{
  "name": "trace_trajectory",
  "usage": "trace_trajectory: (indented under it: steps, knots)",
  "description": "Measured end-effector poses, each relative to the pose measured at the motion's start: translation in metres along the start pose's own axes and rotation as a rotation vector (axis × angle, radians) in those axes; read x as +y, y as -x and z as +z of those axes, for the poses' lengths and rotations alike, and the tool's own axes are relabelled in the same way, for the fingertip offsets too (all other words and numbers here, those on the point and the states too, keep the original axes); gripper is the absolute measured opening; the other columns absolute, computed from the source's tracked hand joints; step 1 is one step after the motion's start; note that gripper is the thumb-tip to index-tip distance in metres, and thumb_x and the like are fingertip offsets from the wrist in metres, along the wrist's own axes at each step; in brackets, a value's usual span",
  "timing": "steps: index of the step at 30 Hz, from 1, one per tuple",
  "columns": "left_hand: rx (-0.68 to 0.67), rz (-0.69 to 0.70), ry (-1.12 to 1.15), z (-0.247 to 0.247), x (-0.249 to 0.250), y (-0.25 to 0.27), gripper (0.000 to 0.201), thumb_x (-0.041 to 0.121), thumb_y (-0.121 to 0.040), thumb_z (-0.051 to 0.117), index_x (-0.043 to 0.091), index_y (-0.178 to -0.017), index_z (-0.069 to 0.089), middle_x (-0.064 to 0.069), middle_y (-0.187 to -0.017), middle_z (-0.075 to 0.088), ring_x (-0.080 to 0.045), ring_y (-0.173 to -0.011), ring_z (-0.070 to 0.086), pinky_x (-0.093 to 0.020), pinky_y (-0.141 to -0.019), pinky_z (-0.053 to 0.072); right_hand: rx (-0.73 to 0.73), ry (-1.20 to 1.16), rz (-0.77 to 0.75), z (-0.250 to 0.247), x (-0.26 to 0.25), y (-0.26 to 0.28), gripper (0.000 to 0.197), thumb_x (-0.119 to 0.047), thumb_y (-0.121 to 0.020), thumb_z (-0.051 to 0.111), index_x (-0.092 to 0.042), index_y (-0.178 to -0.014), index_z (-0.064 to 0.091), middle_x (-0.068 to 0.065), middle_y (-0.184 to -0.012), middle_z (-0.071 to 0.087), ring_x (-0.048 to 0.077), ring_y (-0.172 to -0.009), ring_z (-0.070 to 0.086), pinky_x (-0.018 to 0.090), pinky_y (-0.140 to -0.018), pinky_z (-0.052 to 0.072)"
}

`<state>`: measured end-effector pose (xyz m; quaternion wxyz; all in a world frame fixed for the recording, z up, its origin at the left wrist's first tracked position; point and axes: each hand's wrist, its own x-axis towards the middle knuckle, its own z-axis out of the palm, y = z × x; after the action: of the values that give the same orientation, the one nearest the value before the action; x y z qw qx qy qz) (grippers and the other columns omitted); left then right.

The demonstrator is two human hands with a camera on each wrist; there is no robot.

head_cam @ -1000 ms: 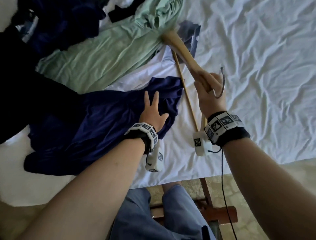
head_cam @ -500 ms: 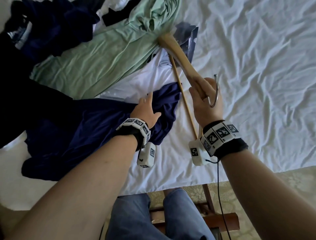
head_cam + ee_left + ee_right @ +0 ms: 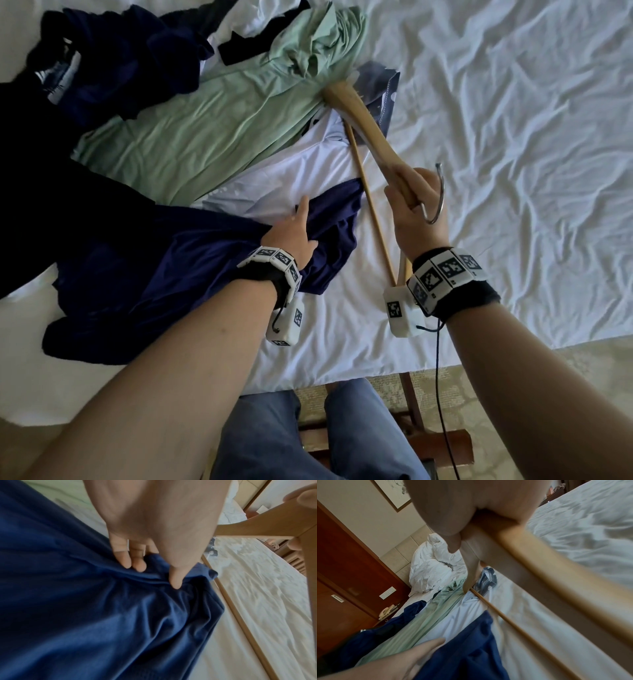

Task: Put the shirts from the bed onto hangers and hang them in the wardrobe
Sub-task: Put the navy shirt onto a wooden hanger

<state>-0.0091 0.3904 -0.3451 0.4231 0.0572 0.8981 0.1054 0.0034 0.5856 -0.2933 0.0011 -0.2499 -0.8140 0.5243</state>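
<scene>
A navy shirt lies crumpled on the near left of the bed. My left hand is on its right end. In the left wrist view the fingers and thumb pinch a bunched fold of the navy cloth. My right hand grips a wooden hanger at its neck, just right of the shirt. The hanger's metal hook curves out beside my knuckles. Its far arm points at the clothes pile, and its thin bar runs along the shirt's edge.
A pale green shirt and a white shirt lie beyond the navy one, and dark clothes are heaped at the far left. Rumpled white sheet covers the right side. A brown wooden door stands past the bed.
My left hand went from flat with spread fingers to gathering the navy cloth, and it drew the shirt's end slightly left. My right hand brought the hanger a little nearer.
</scene>
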Motion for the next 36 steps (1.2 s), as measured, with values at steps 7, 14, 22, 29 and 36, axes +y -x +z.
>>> trace_trajectory:
  steps: [7,14,22,29,36]
  knots:
    - [0.069,-0.05,0.309,-0.015,-0.026,0.021,0.034,0.034,-0.099,0.05,0.01,-0.12,0.059,-0.016,-0.116,0.065,-0.035,-0.109,0.058,-0.035,-0.084,0.041,-0.004,-0.012,0.008,0.001,-0.001,0.007,0.037,-0.019,-0.083,0.06,-0.013,-0.118,0.066,0.008,-0.113,0.052,-0.01,-0.085,0.053,0.015,-0.084,0.044]
    - [0.455,0.135,0.564,-0.124,-0.025,0.073,0.025,0.023,-0.096,0.057,0.006,-0.108,0.072,-0.016,-0.101,0.072,-0.025,-0.091,0.064,-0.025,-0.075,0.041,-0.034,0.042,-0.045,0.005,-0.044,0.036,0.035,-0.03,-0.081,0.06,-0.064,-0.09,0.062,0.015,-0.119,0.053,0.021,-0.094,0.06,0.04,-0.091,0.05]
    - [0.57,0.368,0.956,-0.276,-0.007,0.186,0.033,0.029,-0.082,0.057,0.001,-0.094,0.069,-0.01,-0.085,0.064,-0.013,-0.078,0.055,-0.031,-0.076,0.045,-0.087,-0.053,-0.149,0.003,-0.164,0.051,0.032,-0.033,-0.083,0.064,-0.064,-0.078,0.06,0.009,-0.112,0.058,0.026,-0.097,0.062,0.038,-0.088,0.047]
    - [0.516,0.612,1.175,-0.367,0.002,0.298,0.061,0.005,-0.07,0.066,0.008,-0.13,0.056,-0.008,-0.119,0.066,-0.018,-0.111,0.063,-0.029,-0.1,0.047,-0.039,-0.238,-0.31,-0.011,-0.28,0.079,0.01,-0.045,-0.078,0.073,-0.04,-0.083,0.067,0.013,-0.105,0.056,0.007,-0.083,0.056,0.023,-0.079,0.045]
    - [0.455,0.695,1.183,-0.401,0.019,0.361,0.059,0.003,-0.085,0.058,0.007,-0.142,0.042,-0.004,-0.134,0.058,-0.015,-0.116,0.059,-0.031,-0.091,0.05,0.002,-0.366,-0.525,-0.039,-0.375,0.109,0.027,-0.049,-0.071,0.074,-0.03,-0.088,0.065,0.018,-0.11,0.053,0.004,-0.081,0.058,0.011,-0.073,0.042]
